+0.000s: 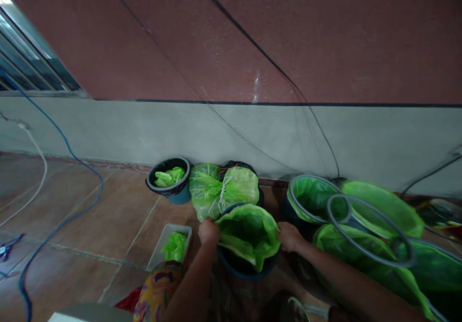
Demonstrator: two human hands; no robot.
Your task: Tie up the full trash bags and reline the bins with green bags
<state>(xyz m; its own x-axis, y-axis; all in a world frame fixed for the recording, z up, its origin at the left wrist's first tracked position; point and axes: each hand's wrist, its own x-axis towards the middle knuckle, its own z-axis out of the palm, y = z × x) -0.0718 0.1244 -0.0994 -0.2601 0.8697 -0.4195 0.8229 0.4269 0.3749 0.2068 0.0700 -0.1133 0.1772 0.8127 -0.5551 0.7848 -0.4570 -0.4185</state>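
A green plastic bag (249, 230) hangs inside a dark blue bin (241, 271), its mouth spread wide. My left hand (208, 233) is closed on the bag's left edge. On the opposite side, my right hand (289, 237) grips the right edge. The bag's near edge sags into the bin, so part of the bin's inner wall shows. A grey ring (371, 262) lies tilted across the green-lined bins to my right.
Behind stands a tied green bag (240, 187). A black-lined bin (169, 194) and a clear tray (159, 250) holding green plastic are at left. Another lined bin (292, 201) stands right. A blue cable (68, 221) crosses the tiles.
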